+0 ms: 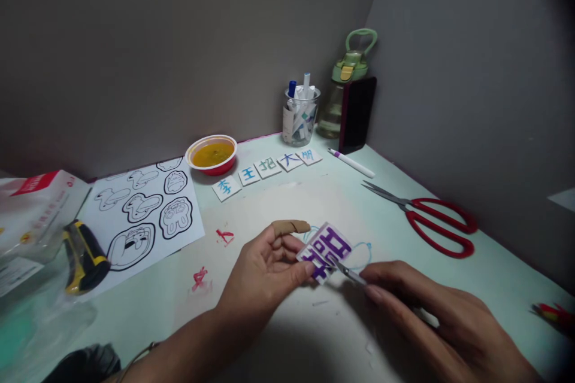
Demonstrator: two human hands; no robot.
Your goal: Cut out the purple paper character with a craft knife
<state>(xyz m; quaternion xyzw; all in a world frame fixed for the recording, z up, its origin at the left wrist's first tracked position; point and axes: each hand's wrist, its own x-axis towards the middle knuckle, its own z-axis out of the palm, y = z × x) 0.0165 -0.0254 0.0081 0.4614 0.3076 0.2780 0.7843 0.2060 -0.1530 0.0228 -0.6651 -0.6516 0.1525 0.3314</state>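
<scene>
My left hand (265, 266) pinches a small white paper piece with a purple character (327, 247) between thumb and fingers; the index finger wears a tan bandage. My right hand (417, 305) is closed round a thin metal tool (349, 273), likely a craft knife or small scissors, with its tip touching the paper piece. Both hands hover low over the pale green table (287, 203) near its front middle.
Red-handled scissors (431, 218) lie to the right. Several lettered paper tiles (267, 169), a red bowl (212, 154), a pen cup (300, 111), a marker (351, 163), a green bottle (348, 87) and a dark phone (358, 114) stand behind. A printed sheet (144, 209), a yellow-black tool (83, 254) and bags lie left.
</scene>
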